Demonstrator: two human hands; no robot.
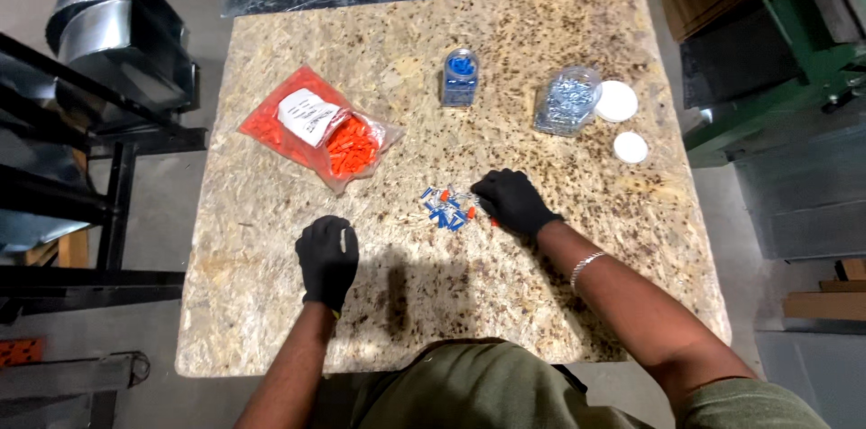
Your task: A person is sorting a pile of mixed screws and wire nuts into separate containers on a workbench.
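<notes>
A small heap of blue and orange wall plugs with screws (446,206) lies on the chipboard table (271,321). My right hand (511,200), in a black glove, rests on the heap's right edge with its fingers curled onto the pieces. My left hand (327,258), also black-gloved, lies on the board to the left of the heap and pinches a thin pale screw. A clear bag of orange plugs (320,127) with a white label sits behind the left hand.
A small clear jar of blue plugs (460,77) and a larger clear jar of screws (566,101) stand at the back, with two white lids (617,101) (631,147) beside them. Black metal racks (81,167) stand left, a green machine frame (776,77) right.
</notes>
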